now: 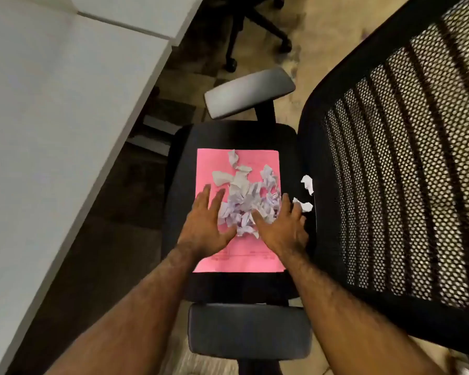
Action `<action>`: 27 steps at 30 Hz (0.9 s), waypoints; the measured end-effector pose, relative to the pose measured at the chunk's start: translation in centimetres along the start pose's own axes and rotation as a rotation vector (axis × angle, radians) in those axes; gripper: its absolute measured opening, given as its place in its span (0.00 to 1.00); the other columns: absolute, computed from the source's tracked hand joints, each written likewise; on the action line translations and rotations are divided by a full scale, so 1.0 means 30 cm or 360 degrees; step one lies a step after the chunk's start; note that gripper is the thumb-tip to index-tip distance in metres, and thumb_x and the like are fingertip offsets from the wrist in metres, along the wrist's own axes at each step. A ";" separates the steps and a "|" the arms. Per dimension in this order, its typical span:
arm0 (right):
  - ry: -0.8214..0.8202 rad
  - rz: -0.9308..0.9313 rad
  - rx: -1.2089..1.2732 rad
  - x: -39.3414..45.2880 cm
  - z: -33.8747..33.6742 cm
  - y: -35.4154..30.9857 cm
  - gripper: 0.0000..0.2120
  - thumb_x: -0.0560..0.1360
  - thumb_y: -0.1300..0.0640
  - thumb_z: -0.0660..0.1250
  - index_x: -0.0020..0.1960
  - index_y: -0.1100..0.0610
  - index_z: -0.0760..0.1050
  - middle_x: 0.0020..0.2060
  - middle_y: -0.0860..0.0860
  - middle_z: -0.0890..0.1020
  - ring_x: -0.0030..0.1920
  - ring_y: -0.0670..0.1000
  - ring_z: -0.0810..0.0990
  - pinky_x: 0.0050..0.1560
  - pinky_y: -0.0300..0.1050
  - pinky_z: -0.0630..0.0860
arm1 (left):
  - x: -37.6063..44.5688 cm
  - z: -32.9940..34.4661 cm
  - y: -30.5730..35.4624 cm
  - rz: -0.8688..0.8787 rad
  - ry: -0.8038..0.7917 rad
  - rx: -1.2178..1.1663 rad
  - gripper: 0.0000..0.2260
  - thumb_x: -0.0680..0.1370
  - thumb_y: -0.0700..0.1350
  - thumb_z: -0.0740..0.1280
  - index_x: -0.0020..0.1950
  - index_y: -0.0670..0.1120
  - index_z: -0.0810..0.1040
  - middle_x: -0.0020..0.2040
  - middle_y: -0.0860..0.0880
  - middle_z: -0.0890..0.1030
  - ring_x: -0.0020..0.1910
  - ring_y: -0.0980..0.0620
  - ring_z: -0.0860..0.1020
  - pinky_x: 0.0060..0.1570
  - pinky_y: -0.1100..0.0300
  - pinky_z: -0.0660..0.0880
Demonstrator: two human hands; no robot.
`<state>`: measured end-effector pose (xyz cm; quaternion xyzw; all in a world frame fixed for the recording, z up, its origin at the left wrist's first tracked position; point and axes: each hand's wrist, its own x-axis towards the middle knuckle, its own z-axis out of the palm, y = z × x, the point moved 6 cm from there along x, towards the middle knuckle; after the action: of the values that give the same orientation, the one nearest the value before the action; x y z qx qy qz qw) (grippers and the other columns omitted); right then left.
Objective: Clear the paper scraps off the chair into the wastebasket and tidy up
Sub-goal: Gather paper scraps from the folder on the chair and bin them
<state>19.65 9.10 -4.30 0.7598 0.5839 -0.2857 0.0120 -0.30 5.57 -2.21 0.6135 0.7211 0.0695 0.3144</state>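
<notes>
Crumpled white paper scraps (pixel 244 201) lie on a smooth matt pink sheet (pixel 238 258); the chair's backrest (pixel 406 163) is open black mesh.

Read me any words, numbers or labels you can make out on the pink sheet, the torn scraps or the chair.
Flat pink paper sheet on the black chair seat: faint printed lines near its lower edge, too blurred to read.
Crumpled white paper scraps: purplish marks, too small to read.
Black mesh chair back and grey padded armrests: no text visible.
</notes>
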 end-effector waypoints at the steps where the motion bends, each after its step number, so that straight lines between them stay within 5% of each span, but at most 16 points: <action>1: -0.0002 0.0015 -0.0009 0.018 0.011 -0.007 0.48 0.68 0.24 0.55 0.78 0.49 0.49 0.76 0.57 0.57 0.71 0.62 0.64 0.54 0.60 0.75 | 0.035 0.007 -0.001 0.0025 0.0047 0.0045 0.39 0.73 0.66 0.62 0.79 0.56 0.48 0.80 0.49 0.43 0.78 0.43 0.48 0.73 0.43 0.57; 6: 0.0026 -0.0075 -0.0082 0.088 0.111 -0.031 0.42 0.72 0.27 0.54 0.78 0.49 0.51 0.72 0.56 0.60 0.66 0.60 0.67 0.49 0.57 0.77 | 0.210 0.079 -0.004 0.0014 0.0129 0.0409 0.37 0.73 0.73 0.50 0.78 0.60 0.47 0.80 0.47 0.41 0.78 0.39 0.44 0.72 0.42 0.50; 13: 0.0152 -0.0344 -0.0211 0.115 0.173 -0.055 0.29 0.77 0.42 0.60 0.76 0.47 0.60 0.71 0.57 0.66 0.62 0.59 0.71 0.47 0.55 0.78 | 0.307 0.198 0.014 0.0208 0.0051 0.0589 0.32 0.76 0.71 0.47 0.77 0.60 0.52 0.80 0.46 0.48 0.77 0.38 0.55 0.70 0.41 0.62; 19: 0.0126 -0.0355 -0.0017 0.166 0.194 -0.041 0.27 0.76 0.46 0.67 0.73 0.45 0.66 0.66 0.56 0.69 0.60 0.58 0.71 0.52 0.54 0.78 | 0.337 0.236 0.013 0.0208 0.0089 0.0630 0.29 0.77 0.68 0.51 0.75 0.58 0.56 0.72 0.43 0.67 0.67 0.40 0.68 0.53 0.47 0.77; 27: 0.0130 -0.0447 0.0402 0.196 0.168 -0.051 0.13 0.72 0.58 0.74 0.56 0.56 0.79 0.58 0.57 0.73 0.52 0.57 0.78 0.50 0.49 0.78 | 0.373 0.247 0.046 0.0294 0.0058 0.0348 0.18 0.77 0.53 0.66 0.63 0.49 0.65 0.55 0.42 0.74 0.40 0.46 0.76 0.36 0.51 0.80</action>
<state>17.08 12.98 -10.69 0.6772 0.6438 -0.3245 -0.1472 4.29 14.18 -11.53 0.7066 0.6703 0.0302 0.2248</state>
